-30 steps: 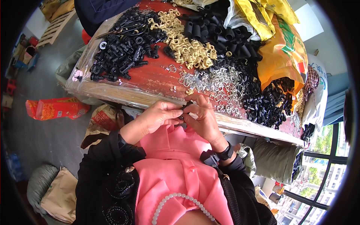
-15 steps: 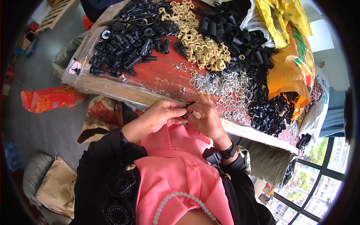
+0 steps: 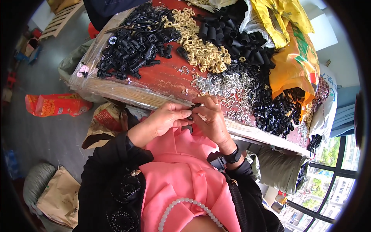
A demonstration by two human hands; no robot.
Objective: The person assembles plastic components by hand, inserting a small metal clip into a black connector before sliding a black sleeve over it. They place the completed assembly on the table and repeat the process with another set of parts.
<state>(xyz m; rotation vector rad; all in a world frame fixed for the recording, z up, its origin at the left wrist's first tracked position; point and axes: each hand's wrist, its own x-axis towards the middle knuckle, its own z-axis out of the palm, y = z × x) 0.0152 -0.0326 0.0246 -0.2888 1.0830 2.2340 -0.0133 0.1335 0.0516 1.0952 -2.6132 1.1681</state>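
Observation:
A small black plastic part (image 3: 190, 117) is pinched between my two hands at the table's near edge; fingers cover most of it, so its exact kind is hidden. My left hand (image 3: 164, 119) closes on it with thumb and fingertips. Against it from the other side press the curled fingers of my right hand (image 3: 213, 121). Just past my hands, silvery wire clips (image 3: 235, 94) lie in a loose heap. Beyond them spread yellowish clips (image 3: 206, 56), and to the left is a pile of black pipe fittings (image 3: 129, 54).
Black sleeves (image 3: 247, 42) and small black parts (image 3: 274, 114) cover the red table's (image 3: 162, 83) right side, beside an orange sack (image 3: 295, 65). A wooden edge (image 3: 127, 94) wrapped in film runs in front. Red packaging (image 3: 58, 104) and a paper bag (image 3: 102, 125) are at left.
The table and its piles sit slightly differently in view, as the head has turned a little. My hands keep nearly the same grip on the black part.

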